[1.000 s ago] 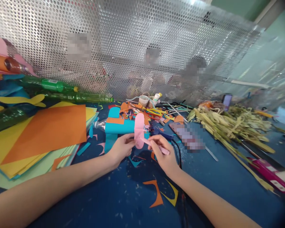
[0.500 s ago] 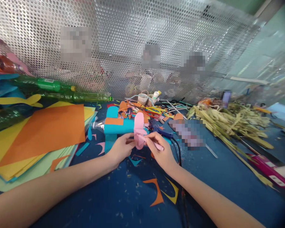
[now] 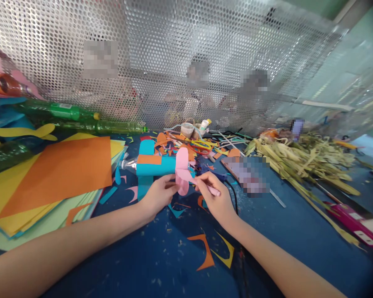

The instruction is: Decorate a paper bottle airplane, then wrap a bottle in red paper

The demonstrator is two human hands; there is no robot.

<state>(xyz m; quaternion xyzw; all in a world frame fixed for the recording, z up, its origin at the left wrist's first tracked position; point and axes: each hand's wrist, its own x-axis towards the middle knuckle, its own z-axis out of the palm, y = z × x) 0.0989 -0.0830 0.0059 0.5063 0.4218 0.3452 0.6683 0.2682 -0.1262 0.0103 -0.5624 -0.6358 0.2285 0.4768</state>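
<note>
A clear plastic bottle [image 3: 130, 164] wrapped in blue paper [image 3: 168, 164] with an orange strip [image 3: 149, 159] lies sideways, its neck to the left. Blue paper wings stick out above and below it. At its right end is a pink paper piece [image 3: 182, 159] with rounded ends. My left hand [image 3: 161, 194] pinches the lower part of this pink piece. Between the fingertips of my right hand [image 3: 216, 194] is a pink paper strip [image 3: 214, 191], partly rolled, whose left end reaches the pink piece.
Stacked coloured paper [image 3: 65, 174] lies at left, below green bottles [image 3: 102, 126]. Paper scraps [image 3: 203, 252] are scattered around. A phone [image 3: 248, 176], dry husks [image 3: 311, 161] and a magenta power strip [image 3: 357, 223] lie at right. A perforated metal screen [image 3: 161, 49] stands behind.
My right hand has moved slightly right and down with the pink strip, away from the pink piece, and more of the strip shows. My left hand has barely moved.
</note>
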